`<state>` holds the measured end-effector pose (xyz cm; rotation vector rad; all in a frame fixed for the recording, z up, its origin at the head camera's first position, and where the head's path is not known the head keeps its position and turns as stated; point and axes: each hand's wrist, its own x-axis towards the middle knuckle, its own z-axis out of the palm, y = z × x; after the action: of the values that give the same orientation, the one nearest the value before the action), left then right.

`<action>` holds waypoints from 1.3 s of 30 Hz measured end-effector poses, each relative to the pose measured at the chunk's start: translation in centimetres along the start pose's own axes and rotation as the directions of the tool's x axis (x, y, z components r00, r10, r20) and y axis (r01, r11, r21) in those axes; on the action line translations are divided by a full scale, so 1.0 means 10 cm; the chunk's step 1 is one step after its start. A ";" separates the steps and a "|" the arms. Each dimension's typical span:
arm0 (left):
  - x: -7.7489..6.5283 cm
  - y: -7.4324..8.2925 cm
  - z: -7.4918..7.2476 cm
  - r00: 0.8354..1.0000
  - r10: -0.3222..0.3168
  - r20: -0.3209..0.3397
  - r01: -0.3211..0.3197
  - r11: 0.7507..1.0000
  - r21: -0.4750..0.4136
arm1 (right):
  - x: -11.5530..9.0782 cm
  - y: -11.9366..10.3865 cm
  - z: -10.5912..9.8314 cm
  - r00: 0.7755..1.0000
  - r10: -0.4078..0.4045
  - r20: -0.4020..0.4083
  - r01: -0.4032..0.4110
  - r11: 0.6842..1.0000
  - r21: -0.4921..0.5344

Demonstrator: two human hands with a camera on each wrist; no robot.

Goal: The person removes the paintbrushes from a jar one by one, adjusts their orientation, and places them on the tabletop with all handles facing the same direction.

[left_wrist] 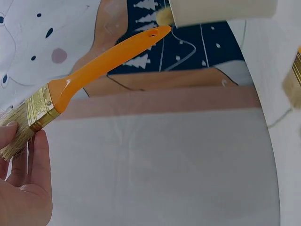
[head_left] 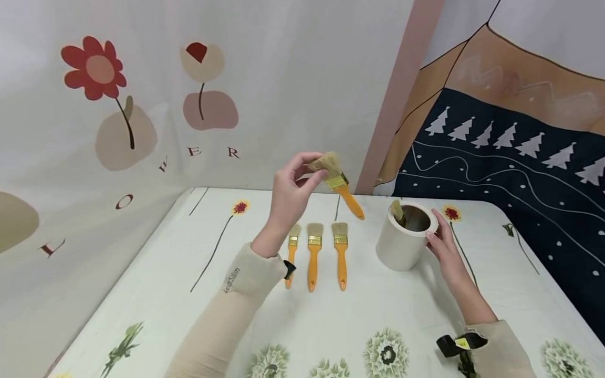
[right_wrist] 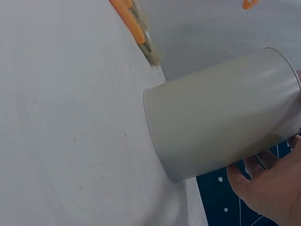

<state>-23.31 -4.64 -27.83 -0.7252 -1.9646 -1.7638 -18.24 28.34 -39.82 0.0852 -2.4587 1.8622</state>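
Note:
Above the table, my left hand [head_left: 292, 190] pinches a paintbrush [head_left: 352, 202] by its pale bristles. The brush's orange handle slants down to the right, as its gold ferrule [left_wrist: 41, 107] and handle also show in the left wrist view. My right hand [head_left: 446, 249] grips the upper right side of a white cylindrical can [head_left: 399, 244], thumb and fingers near the rim. The can stands upright on the table. Inside it is another brush, with its bristles [head_left: 397, 211] poking above the rim; the rest is hidden.
Three more orange-handled paintbrushes, the left [head_left: 292, 247], middle [head_left: 314, 257] and right [head_left: 341, 256], lie in a row left of the can, bristles pointing away. My left sleeve [head_left: 255, 273] partly covers the left one. A printed cloth wall [head_left: 293, 94] rises behind the flower-patterned tabletop [head_left: 189, 325].

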 end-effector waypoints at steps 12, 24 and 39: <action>-0.01 -0.20 -0.51 0.990 -0.097 -0.103 0.103 0.993 0.055 | 0.03 0.01 -0.01 1.000 -0.001 0.003 0.001 1.000 0.030; -0.10 -0.38 -0.95 0.976 -0.135 -0.172 0.158 0.979 0.127 | 0.04 0.01 0.01 1.000 0.010 0.005 -0.011 1.000 0.023; -0.21 -0.67 -1.23 0.935 -0.306 -0.182 0.342 0.913 0.224 | 0.02 0.02 -0.01 1.000 0.001 -0.002 -0.001 0.999 0.043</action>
<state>-26.35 -17.54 -32.84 -0.1863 -2.2522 -1.6391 -18.49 28.45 -39.98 0.0839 -2.4180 1.9147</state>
